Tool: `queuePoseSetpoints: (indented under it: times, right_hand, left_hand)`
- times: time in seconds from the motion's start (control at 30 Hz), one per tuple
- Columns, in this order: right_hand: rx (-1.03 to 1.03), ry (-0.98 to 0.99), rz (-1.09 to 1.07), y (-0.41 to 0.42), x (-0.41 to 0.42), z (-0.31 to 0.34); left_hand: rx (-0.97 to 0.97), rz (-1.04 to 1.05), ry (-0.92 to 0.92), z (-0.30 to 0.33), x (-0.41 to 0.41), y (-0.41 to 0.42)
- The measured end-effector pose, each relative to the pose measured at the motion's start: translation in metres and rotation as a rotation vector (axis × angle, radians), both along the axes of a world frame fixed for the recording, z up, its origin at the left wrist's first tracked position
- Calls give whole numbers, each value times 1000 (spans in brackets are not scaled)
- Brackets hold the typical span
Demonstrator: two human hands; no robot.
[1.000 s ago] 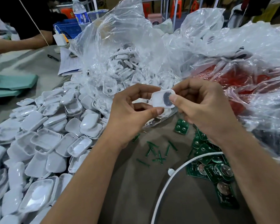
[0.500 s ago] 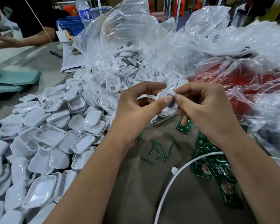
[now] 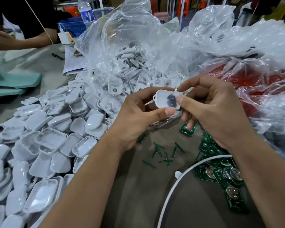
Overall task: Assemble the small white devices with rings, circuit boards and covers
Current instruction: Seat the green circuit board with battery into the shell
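Note:
A small white device shell (image 3: 164,98) with a dark round part inside is held up above the table between both hands. My left hand (image 3: 138,116) grips it from the left, thumb under its lower edge. My right hand (image 3: 214,109) pinches its right side with thumb and forefinger. A heap of white covers (image 3: 44,139) lies to the left. Green circuit boards (image 3: 220,171) with coin cells lie at the lower right, one board (image 3: 188,129) just under my right fingers.
Clear plastic bags (image 3: 138,51) of white shells fill the back, with a red-filled bag (image 3: 247,79) at the right. Green strips (image 3: 163,153) lie scattered below my hands. A white cable (image 3: 179,183) curves across the front. Another person's arm (image 3: 18,40) rests far left.
My left thumb slid off the shell's face down to its lower edge, uncovering the dark round part. Both hands rose slightly in view, and my right thumb now presses the right side.

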State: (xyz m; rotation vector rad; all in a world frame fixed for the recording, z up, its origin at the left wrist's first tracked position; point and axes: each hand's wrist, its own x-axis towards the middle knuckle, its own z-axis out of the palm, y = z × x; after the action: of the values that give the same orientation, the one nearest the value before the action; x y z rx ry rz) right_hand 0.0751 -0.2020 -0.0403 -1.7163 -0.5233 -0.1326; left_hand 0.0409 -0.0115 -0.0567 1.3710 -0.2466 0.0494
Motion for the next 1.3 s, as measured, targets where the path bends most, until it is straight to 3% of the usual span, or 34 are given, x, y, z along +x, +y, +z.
queuePoseSetpoints:
  times: [0.2,0.43,0.83,1.17,1.3]
  right_hand:
    - [-233,-318,-39,-7,-2,13]
    - [-167,-272,116,-5,-11,21]
    - [-200,-202,26,0,-7,9]
    - [100,20,22,13,-3,-7]
    - [132,34,-22,17,0,-12]
  left_hand:
    - [-117,-145,125,2,-1,7]
    - [-365,-399,236,7,-3,17]
    - [-351,-244,189,0,1,10]
    - [-579,-89,287,-6,4,-12]
    - [-619,17,301,-9,5,-21]
